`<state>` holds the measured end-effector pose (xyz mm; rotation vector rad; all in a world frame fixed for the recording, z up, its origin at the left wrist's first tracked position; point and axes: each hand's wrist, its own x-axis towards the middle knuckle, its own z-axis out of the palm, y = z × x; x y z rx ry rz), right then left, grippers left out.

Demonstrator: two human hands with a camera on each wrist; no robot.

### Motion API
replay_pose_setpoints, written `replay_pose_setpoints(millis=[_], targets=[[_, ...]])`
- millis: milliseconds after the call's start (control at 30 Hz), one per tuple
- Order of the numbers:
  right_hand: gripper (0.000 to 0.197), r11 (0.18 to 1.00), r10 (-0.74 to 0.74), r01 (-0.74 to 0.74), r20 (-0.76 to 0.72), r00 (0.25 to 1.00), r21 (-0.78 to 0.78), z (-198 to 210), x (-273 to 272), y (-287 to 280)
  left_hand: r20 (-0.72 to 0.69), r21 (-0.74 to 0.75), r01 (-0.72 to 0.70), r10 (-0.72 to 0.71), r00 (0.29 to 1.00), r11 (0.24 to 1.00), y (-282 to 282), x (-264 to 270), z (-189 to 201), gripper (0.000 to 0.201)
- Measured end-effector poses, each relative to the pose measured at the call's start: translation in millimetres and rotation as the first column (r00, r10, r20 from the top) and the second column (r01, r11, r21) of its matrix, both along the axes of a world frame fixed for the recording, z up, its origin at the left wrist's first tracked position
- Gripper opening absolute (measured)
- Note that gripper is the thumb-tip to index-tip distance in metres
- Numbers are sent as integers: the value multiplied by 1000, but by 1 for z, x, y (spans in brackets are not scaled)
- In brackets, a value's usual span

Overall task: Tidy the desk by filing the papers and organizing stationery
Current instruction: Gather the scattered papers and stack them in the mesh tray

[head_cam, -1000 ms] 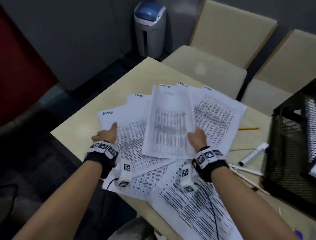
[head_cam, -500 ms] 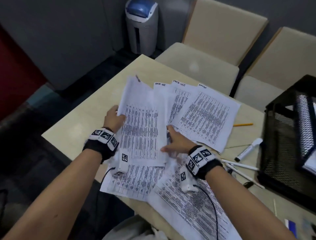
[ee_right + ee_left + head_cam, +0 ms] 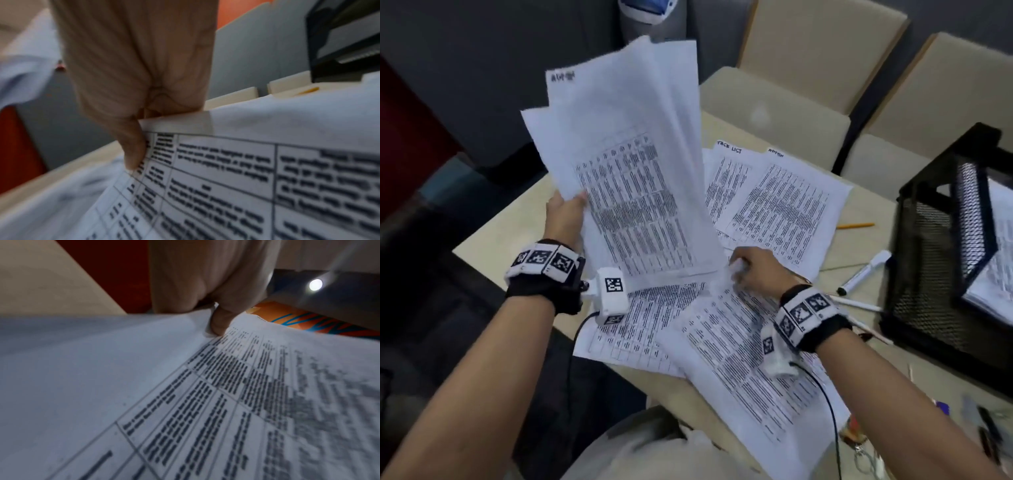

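Head view: sheaf (image 3: 626, 164) gripped at its edge, raised at 11 o'clock, by left hand (image 3: 563, 219); right hand (image 3: 756, 270) pinches a sheet (image 3: 750, 370) on the desk (image 3: 510, 236). Other sheets, pens (image 3: 863, 274) unsorted at 3 o'clock beside tray (image 3: 941, 274).

Left wrist view: thumb (image 3: 220, 321) clamped on the sheaf's edge.

Right wrist view: thumb (image 3: 133, 146) pressed on the sheet's corner. Gathering judged early; nothing stacked for filing.

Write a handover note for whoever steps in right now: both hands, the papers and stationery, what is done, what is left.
Left hand: grips a fanned bundle of printed sheets, raised off the desk.
Right hand: pinches the corner of a sheet lying on the desk.
More loose sheets lie spread on the desk.
Black mesh tray stands on the right; some papers show inside it.
White marker, yellow pencil and thin pens lie loose between the sheets and the tray.
Done: some sheets gathered.
Left: gather the rest, file them, organise the stationery.
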<state>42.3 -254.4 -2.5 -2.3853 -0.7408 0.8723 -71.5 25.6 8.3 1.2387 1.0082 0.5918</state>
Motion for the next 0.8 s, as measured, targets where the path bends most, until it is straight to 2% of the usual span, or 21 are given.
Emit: replay_pose_setpoints(millis=[67, 100, 133, 200, 300, 367, 433, 500, 567, 633, 700, 733, 800], targets=[[12, 979, -141, 129, 63, 988, 159, 15, 19, 9, -118, -31, 85, -88, 989, 996, 0, -8, -18, 32], [11, 949, -211, 193, 46, 976, 248, 21, 30, 16, -179, -59, 148, -156, 971, 987, 1, -11, -28, 30], [14, 901, -283, 270, -12, 959, 339, 26, 39, 22, -201, -111, 220, -238, 950, 969, -3, -14, -33, 27], [29, 755, -408, 443, -183, 895, 483, 34, 51, 38, -163, -240, 356, -398, 903, 903, -14, -15, -37, 17], [37, 572, -500, 630, -385, 775, 525, 42, 58, 60, -130, -337, 495, -560, 818, 801, -38, -7, -27, 24], [38, 482, -510, 716, -502, 698, 505, 38, 62, 64, -210, -268, 579, -633, 745, 770, -47, 1, -23, 22], [36, 490, -577, 734, -455, 678, 471, 21, 75, 60, -323, -119, 608, -610, 724, 785, -49, 11, -21, 21], [21, 592, -681, 722, -256, 686, 359, 3, 94, 45, -332, 13, 578, -541, 772, 816, -43, 23, -21, 32], [16, 659, -741, 736, -32, 671, 155, -10, 112, 22, -266, 111, 579, -537, 801, 808, -38, 37, -14, 47], [48, 602, -788, 796, 119, 604, -57, -19, 128, -7, -256, 155, 594, -549, 796, 789, -33, 55, -5, 60], [79, 532, -815, 832, 174, 553, -155, -22, 135, -31, -280, 137, 597, -547, 789, 790, -34, 76, 1, 54], [89, 538, -805, 823, 179, 565, -182, -24, 138, -38, -284, 139, 600, -549, 786, 787, -35, 86, 5, 41], [94, 597, -751, 771, 183, 634, -222, -26, 141, -42, -314, 118, 619, -563, 765, 776, -39, 104, 16, 21]])
